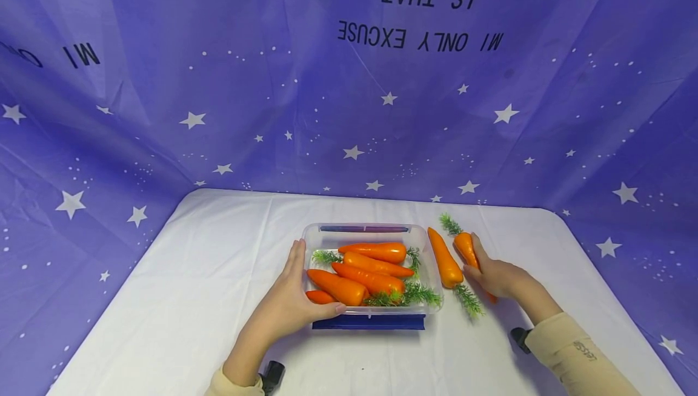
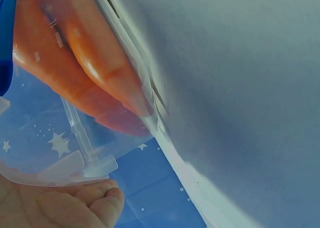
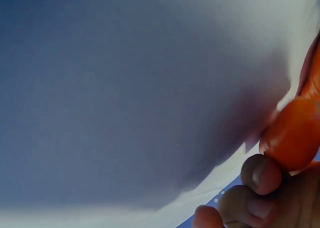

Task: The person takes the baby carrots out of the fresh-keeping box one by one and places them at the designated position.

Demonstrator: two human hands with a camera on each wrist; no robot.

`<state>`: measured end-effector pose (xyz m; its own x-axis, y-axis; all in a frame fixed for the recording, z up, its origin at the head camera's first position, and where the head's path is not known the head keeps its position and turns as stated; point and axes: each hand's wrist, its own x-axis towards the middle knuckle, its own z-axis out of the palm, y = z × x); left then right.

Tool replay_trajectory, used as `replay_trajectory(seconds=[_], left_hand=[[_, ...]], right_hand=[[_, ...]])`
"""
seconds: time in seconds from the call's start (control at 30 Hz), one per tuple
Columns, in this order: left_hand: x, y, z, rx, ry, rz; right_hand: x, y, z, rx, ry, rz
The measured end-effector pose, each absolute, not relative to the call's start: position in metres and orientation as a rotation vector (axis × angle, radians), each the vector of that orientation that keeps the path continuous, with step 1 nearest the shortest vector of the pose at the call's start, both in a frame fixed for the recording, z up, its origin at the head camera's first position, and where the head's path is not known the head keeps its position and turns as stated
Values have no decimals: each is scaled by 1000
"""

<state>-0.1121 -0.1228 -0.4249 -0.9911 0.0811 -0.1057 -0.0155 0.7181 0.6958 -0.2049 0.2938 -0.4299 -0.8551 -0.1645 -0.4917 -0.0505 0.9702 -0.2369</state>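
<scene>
A clear plastic box point(image 1: 435, 275) holds several orange carrots point(image 1: 376, 252) with green leafy tops. My left hand point(image 1: 286, 302) grips its left end, thumb over the near rim and fingers along the side wall. In the left wrist view, carrots point(image 2: 75, 57) show through the clear wall, above the left hand point(image 2: 60, 205). Right of the box, my right hand point(image 1: 504, 278) grips a carrot point(image 1: 465, 244), its leafy top pointing away from me. Another carrot point(image 1: 444, 260) lies between that one and the box. The right wrist view shows fingers curled at the held carrot point(image 3: 292, 133).
A blue latch flap point(image 1: 368, 322) hangs along the box's near side, with another flap point(image 1: 364, 229) at the far side. Under everything is a white-covered table point(image 1: 218, 299). Purple star-printed cloth point(image 1: 305, 99) surrounds its back and sides.
</scene>
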Motion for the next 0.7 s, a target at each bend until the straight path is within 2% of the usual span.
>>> replay_trajectory(seconds=[0.7], left_hand=[[-112,-122,-425,54,2790,1131]], right_hand=[[-203,299,-433,-112,2640,-196]])
